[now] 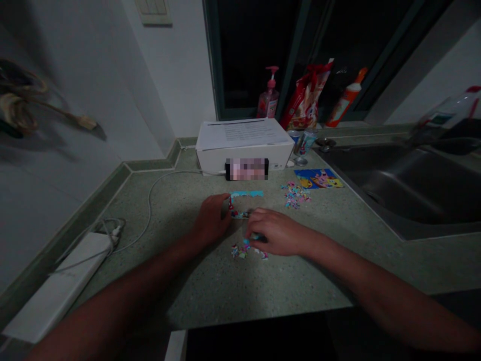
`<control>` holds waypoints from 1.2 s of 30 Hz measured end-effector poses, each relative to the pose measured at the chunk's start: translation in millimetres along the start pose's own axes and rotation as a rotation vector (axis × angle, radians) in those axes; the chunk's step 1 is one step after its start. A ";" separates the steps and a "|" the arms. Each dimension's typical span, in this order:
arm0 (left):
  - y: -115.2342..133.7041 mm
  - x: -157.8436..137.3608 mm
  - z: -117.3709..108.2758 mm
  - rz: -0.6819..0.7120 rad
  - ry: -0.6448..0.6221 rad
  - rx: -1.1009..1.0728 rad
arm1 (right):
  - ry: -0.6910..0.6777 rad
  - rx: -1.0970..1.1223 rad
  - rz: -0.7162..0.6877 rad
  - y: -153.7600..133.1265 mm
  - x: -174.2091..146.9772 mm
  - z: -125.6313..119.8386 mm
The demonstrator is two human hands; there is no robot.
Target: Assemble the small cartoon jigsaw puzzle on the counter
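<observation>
A partly joined jigsaw puzzle border [247, 193] lies on the counter, with a light blue top strip and a narrow left side. My left hand [212, 218] rests at that left side, thumb and forefinger apart, touching the edge. More joined pieces form a lower strip [239, 214] between my hands. My right hand [276, 231] is bent over the right end of this strip, fingertips and thumb drawn together; whatever they pinch is mostly hidden, with bits of blue beside them. Several loose puzzle pieces [240, 251] lie just below my right hand.
A heap of puzzle pieces [296, 194] sits to the right, near a colourful picture card [318, 178]. A phone [247, 169] leans on a white box [244, 138], its cable running left to a power strip [63, 281]. Cans [306, 143] and a sink [406, 185] are at right.
</observation>
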State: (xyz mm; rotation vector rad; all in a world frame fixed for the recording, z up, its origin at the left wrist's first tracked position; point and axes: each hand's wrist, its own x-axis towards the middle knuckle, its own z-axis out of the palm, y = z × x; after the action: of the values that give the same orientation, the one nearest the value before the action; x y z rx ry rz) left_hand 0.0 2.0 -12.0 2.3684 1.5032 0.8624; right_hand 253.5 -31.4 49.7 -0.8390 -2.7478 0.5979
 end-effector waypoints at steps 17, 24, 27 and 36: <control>-2.8 -0.2 1.3 0.008 0.012 -0.021 | 0.015 -0.022 0.004 0.8 -0.4 -1.6; -0.7 0.3 -1.0 0.000 -0.009 -0.018 | 0.078 -0.053 0.101 20.6 -9.4 -24.5; -1.1 0.4 -0.7 0.005 -0.002 -0.017 | 0.051 -0.045 0.125 24.6 -12.4 -28.1; -3.0 0.2 2.1 0.018 0.019 -0.027 | -0.033 -0.056 0.155 2.7 -8.7 -15.4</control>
State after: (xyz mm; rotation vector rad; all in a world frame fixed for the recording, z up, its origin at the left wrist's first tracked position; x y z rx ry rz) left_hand -1.0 3.9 -15.0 2.3644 1.4697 0.9063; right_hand 266.7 -29.4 61.7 -1.0726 -2.7580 0.5701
